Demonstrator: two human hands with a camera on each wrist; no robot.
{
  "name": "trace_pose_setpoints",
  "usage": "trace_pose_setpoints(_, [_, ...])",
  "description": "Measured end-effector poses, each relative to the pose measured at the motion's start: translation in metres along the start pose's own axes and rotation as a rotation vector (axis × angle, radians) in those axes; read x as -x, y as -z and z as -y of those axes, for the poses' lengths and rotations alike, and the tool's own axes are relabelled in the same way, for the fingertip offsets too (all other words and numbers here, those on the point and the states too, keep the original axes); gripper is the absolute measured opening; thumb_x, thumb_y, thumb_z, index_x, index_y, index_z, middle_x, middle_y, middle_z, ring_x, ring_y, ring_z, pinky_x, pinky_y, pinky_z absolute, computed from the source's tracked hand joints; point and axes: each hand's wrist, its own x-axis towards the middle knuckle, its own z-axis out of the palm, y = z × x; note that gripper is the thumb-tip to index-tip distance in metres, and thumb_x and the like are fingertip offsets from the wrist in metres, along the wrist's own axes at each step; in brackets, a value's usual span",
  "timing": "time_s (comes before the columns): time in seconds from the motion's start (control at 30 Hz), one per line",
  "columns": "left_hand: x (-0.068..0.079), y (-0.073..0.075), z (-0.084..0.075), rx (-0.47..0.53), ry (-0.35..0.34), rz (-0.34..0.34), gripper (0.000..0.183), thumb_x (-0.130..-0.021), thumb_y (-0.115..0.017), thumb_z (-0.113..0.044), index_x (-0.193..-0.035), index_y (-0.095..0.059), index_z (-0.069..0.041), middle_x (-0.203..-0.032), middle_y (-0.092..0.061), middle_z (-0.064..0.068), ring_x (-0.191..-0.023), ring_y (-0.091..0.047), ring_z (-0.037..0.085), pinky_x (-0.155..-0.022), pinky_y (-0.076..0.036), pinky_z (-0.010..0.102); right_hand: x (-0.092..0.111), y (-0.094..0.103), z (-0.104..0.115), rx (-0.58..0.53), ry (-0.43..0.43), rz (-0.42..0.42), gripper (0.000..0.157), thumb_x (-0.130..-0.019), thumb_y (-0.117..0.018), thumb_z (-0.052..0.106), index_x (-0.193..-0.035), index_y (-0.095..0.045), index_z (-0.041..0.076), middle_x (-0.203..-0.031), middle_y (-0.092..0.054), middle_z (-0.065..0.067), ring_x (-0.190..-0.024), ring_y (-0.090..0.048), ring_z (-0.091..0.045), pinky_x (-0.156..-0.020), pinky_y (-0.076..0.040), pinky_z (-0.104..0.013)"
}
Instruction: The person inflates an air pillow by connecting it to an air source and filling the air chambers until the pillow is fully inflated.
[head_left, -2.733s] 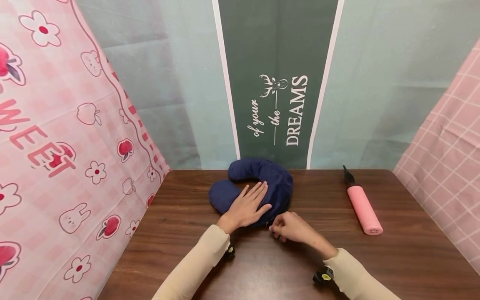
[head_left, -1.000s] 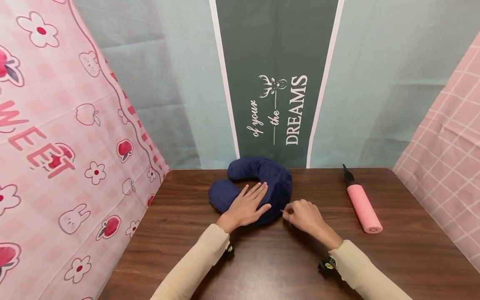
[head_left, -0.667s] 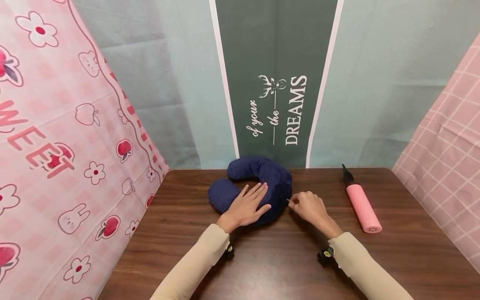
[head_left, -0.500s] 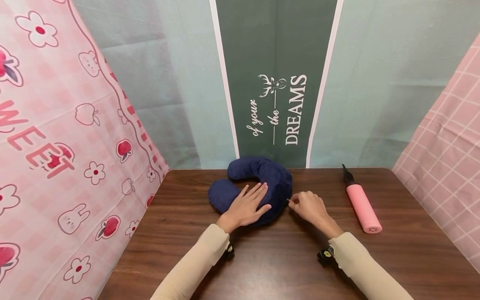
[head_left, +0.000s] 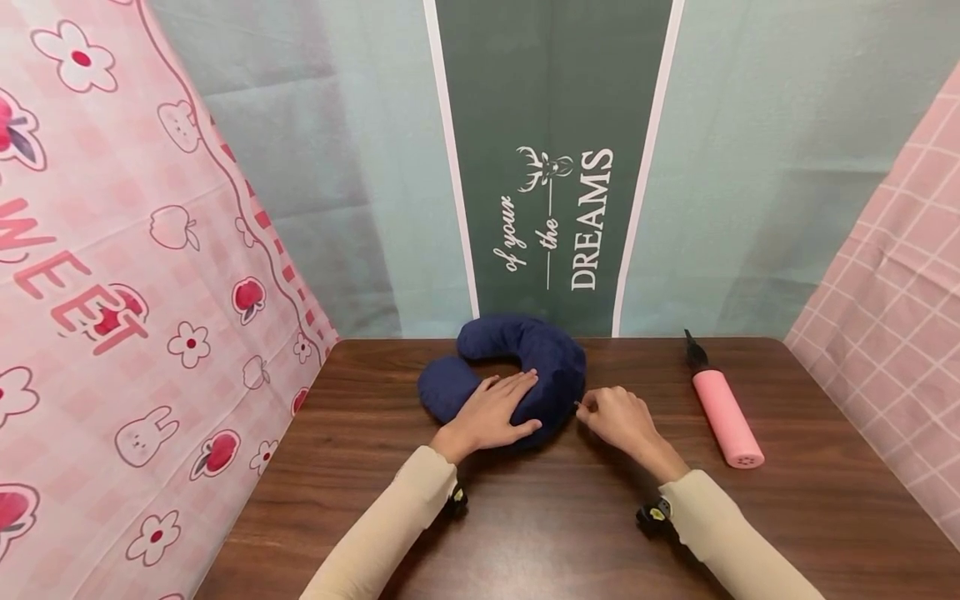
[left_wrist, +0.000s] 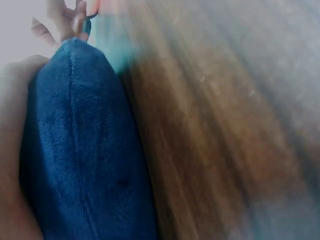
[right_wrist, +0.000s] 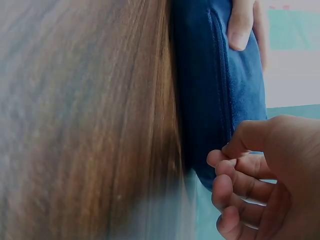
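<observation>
A navy blue U-shaped neck pillow (head_left: 558,367) lies on the table, its opening toward the left. My left hand (head_left: 491,414) rests flat on its near arm with the fingers extended. At the pillow's right edge, my right hand (head_left: 617,417) pinches a small zipper pull between thumb and forefinger. In the right wrist view a zipper (right_wrist: 223,75) runs along the pillow's side up to those fingertips, its teeth together. The pull itself is mostly covered by the fingers. The left wrist view shows the pillow's plush seam (left_wrist: 72,100) close up.
A pink hand pump (head_left: 727,419) with a black nozzle lies on the wooden table (head_left: 540,533), to the right of my right hand. A printed pink curtain (head_left: 187,275) hangs at the left, a pink checked cloth (head_left: 892,308) at the right, and a green-grey cloth (head_left: 360,167) behind.
My right hand has travelled with the zipper pull around the pillow's edge, from the near side to the right side, then stayed there. My left hand's fingers shifted slightly on the pillow.
</observation>
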Motion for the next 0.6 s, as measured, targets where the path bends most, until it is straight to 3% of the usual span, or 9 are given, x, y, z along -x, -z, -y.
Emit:
trace_pose_setpoints(0.2, [0.002,0.01,0.008,0.086,-0.071,0.021,0.069,-0.108,-0.053,-0.055,-0.168,-0.037,-0.023,-0.173,-0.036,-0.006,-0.16,-0.035,0.013,-0.129,-0.03,0.049,0.007,-0.003,0.011,0.004,-0.005,0.044,0.026,-0.092,-0.075,0.025,-0.068,-0.066,0.023,-0.062,-0.058,0.007,-0.056,-0.053,-0.014,-0.054,-0.042,-0.035])
trace_pose_setpoints(0.33, [0.002,0.016,0.013,0.094,-0.101,0.033,0.062,-0.107,-0.06,-0.045,-0.164,-0.045,-0.024,-0.169,-0.043,-0.008,-0.159,-0.036,0.012,-0.13,-0.027,0.049,0.012,-0.005,0.022,-0.009,0.008,0.09,0.03,-0.091,-0.076,0.027,-0.065,-0.062,0.024,-0.06,-0.053,0.009,-0.054,-0.05,-0.012,-0.054,-0.04,-0.033])
trace_pose_setpoints(0.47, [0.003,0.021,0.017,0.085,-0.111,0.035,0.057,-0.104,-0.065,-0.022,-0.16,-0.052,-0.025,-0.164,-0.05,-0.009,-0.157,-0.041,0.011,-0.131,-0.025,0.05,0.018,-0.008,0.035,-0.025,0.051,0.109,0.03,-0.091,-0.076,0.025,-0.065,-0.061,0.026,-0.058,-0.053,0.014,-0.053,-0.05,-0.009,-0.054,-0.042,-0.032])
trace_pose_setpoints(0.6, [0.005,0.025,0.021,0.091,-0.111,0.043,0.065,-0.098,-0.061,-0.001,-0.158,-0.054,-0.024,-0.162,-0.053,-0.007,-0.155,-0.043,0.012,-0.132,-0.024,0.05,0.022,-0.012,0.047,-0.027,0.097,0.122,0.028,-0.092,-0.076,0.022,-0.067,-0.063,0.028,-0.058,-0.054,0.017,-0.053,-0.05,-0.004,-0.055,-0.045,-0.03])
